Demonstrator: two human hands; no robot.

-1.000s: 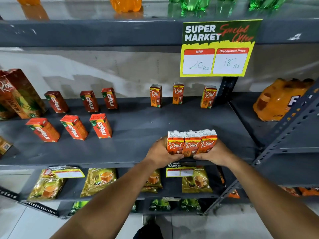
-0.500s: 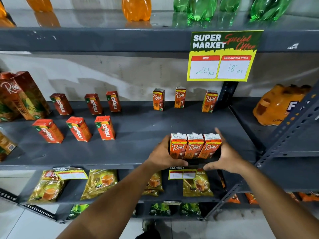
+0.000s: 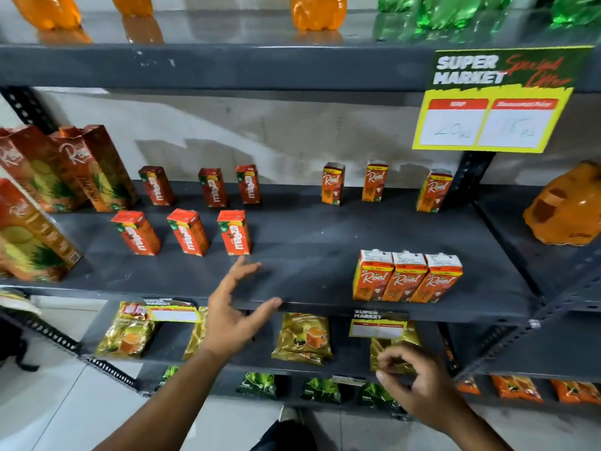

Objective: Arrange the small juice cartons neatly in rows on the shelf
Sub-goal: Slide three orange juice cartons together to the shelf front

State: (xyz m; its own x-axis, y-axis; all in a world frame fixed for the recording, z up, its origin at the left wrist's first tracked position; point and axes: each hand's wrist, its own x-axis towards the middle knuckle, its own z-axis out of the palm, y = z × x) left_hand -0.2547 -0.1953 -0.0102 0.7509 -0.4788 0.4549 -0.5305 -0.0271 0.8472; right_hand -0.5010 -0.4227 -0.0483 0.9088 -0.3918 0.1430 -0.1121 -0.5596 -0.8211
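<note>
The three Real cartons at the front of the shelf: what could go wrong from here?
1. The three Real cartons stand close to the front lip of the shelf; a knock could tip them off.
2. The left hand is open near the front Maaza carton, which it could topple.
3. The back Real cartons are spaced apart, so packed together the front row may not line up with them.

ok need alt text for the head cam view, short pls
Three small Real juice cartons stand touching in a row at the front of a grey metal shelf, both hands off them. The open left hand reaches toward six red Maaza cartons; the right hand hangs lower, fingers loosely curled.
</note>
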